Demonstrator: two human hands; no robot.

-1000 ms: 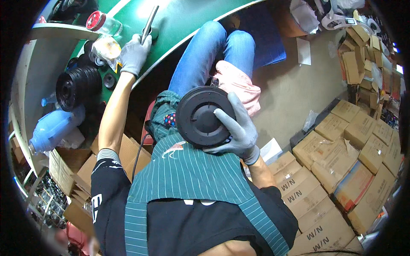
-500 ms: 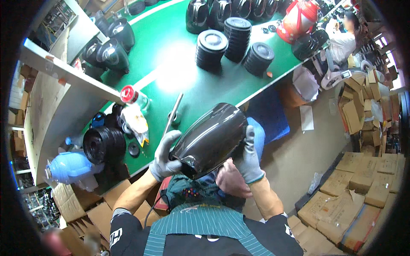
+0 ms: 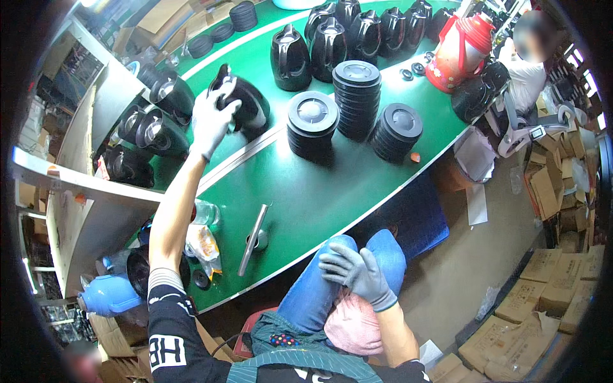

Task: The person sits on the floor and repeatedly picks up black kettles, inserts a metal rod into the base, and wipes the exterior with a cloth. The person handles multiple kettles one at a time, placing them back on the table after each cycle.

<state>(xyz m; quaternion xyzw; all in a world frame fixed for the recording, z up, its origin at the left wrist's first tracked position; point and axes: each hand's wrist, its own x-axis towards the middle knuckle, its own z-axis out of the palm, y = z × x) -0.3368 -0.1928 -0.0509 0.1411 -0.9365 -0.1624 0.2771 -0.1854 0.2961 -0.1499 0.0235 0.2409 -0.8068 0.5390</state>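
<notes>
Stretched out across the green table, my left hand (image 3: pixel 216 121) in a grey glove has its fingers around the upper handle side of a glossy black jug (image 3: pixel 255 110). That jug stands on the table or just above it, slightly tilted; I cannot tell which. My right hand (image 3: pixel 361 273), also gloved, is over my knees with fingers stretched out and holds nothing. Beneath it a pink cloth (image 3: pixel 355 324) lies on my lap. Nearest to my left forearm are a metal rod (image 3: pixel 253 239) leaning on a small cup and a clear jar (image 3: pixel 205 212).
Several black jugs (image 3: pixel 291 60) stand at the back of the table (image 3: pixel 300 191). Stacks of black round lids (image 3: pixel 313 121) occupy its middle. A red flask (image 3: pixel 456 57) stands back right, near another person (image 3: pixel 530 57). More jugs (image 3: pixel 163 131) lie left; cartons (image 3: pixel 543 293) fill the right floor.
Both hands held a large black jug body over my lap; it is no longer there. My left hand has moved forward and left to a jug on the table; my right hand has let go.
</notes>
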